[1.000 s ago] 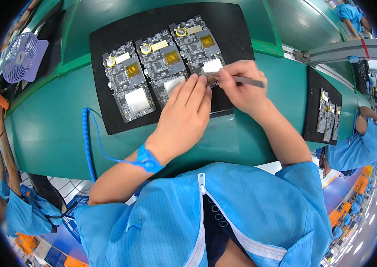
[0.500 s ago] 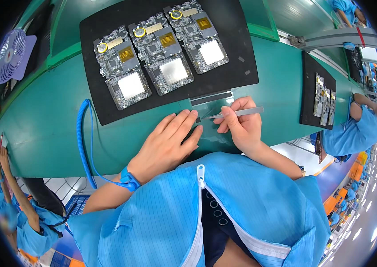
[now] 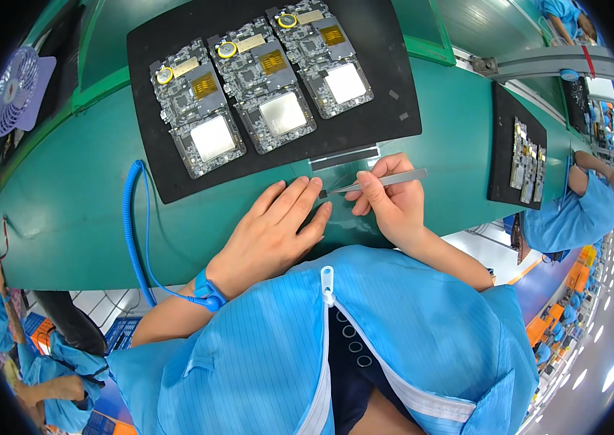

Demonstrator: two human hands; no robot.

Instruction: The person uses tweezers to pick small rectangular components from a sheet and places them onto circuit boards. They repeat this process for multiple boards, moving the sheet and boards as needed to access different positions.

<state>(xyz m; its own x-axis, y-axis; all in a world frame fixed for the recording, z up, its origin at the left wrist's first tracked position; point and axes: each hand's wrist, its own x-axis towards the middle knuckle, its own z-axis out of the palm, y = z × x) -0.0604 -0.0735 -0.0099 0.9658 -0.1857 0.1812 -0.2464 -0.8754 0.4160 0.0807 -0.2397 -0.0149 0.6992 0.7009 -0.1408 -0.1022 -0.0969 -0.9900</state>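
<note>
My right hand [image 3: 392, 199] pinches a pair of silver tweezers [image 3: 401, 177], their tips pointing left. At the tips lies a tiny black piece [image 3: 323, 194] on the green bench; whether they grip it I cannot tell. My left hand [image 3: 272, 226] rests palm down with fingers stretched out, its fingertips beside that piece. A blue wrist strap [image 3: 208, 290] circles my left wrist. Beyond my hands a black mat [image 3: 379, 87] carries three circuit boards, the left [image 3: 209, 138], the middle [image 3: 278, 116] and the right [image 3: 339, 80]. A dark strip [image 3: 347, 157] lies along the mat's near edge.
A coiled blue cord [image 3: 130, 225] runs from the strap across the green bench [image 3: 67, 210]. A purple fan [image 3: 13, 90] stands at the far left. On the right, another black mat [image 3: 503, 145] holds more boards near a co-worker [image 3: 571, 214]. More people sit at lower left.
The tweezers' tips have shifted slightly left, up to the small black piece. My left hand has hardly moved. At far left, a co-worker's arm has drawn back from the bench.
</note>
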